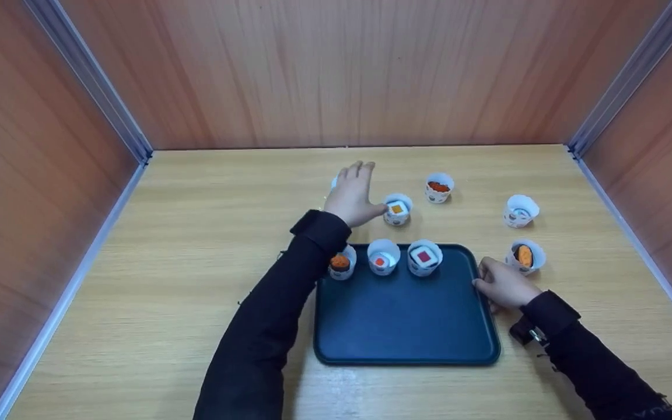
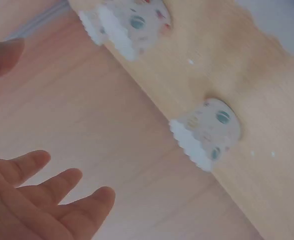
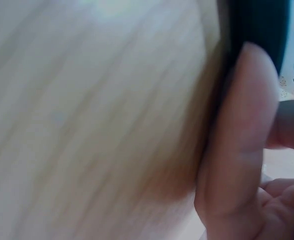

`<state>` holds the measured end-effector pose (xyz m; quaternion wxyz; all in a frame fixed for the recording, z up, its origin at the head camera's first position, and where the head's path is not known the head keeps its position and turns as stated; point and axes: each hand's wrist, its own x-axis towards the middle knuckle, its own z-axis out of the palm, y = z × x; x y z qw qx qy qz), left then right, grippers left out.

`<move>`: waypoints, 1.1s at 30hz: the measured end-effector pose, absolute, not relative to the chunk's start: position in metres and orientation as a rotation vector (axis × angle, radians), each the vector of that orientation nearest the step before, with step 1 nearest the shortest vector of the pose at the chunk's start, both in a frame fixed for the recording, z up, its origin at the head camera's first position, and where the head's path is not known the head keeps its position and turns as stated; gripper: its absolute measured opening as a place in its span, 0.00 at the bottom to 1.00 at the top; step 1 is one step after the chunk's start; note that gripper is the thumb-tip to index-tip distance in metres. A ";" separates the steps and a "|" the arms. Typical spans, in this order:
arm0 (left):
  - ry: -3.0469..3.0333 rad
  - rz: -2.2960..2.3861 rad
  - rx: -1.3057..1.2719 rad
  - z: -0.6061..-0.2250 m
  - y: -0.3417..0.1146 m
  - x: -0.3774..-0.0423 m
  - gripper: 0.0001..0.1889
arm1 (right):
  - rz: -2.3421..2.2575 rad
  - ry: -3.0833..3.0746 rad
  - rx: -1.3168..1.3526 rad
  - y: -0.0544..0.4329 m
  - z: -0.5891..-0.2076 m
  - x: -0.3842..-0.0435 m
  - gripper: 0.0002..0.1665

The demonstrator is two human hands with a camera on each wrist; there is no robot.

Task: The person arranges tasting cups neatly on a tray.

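Observation:
My left hand (image 1: 350, 198) hovers with spread fingers over the far part of the table, its thumb tip close to a paper cup (image 1: 397, 218) holding a white-and-yellow piece. In the left wrist view the same hand (image 2: 42, 200) has nothing between its fingers, and a patterned paper cup (image 2: 214, 127) stands apart from it. On the right, my other hand (image 1: 506, 284) pinches the right rim of a dark tray (image 1: 400, 326). The right wrist view shows the thumb (image 3: 244, 130) along the tray's edge. Three cups stand along the tray's far side, the leftmost partly behind my left sleeve.
Beyond the tray is a cup with red filling (image 1: 439, 188). A pale cup (image 1: 521, 210) and a cup with an orange piece (image 1: 525, 256) stand at the right. Another cup (image 1: 334, 182) is mostly hidden behind my left hand. Wood-grain panels (image 1: 347, 76) enclose the table.

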<state>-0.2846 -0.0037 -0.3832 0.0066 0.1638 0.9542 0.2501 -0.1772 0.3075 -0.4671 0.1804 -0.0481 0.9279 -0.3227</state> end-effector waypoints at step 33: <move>2.777 0.888 0.231 -0.445 -0.041 -0.356 0.48 | -0.924 2.626 -0.188 0.310 -0.469 -0.176 0.07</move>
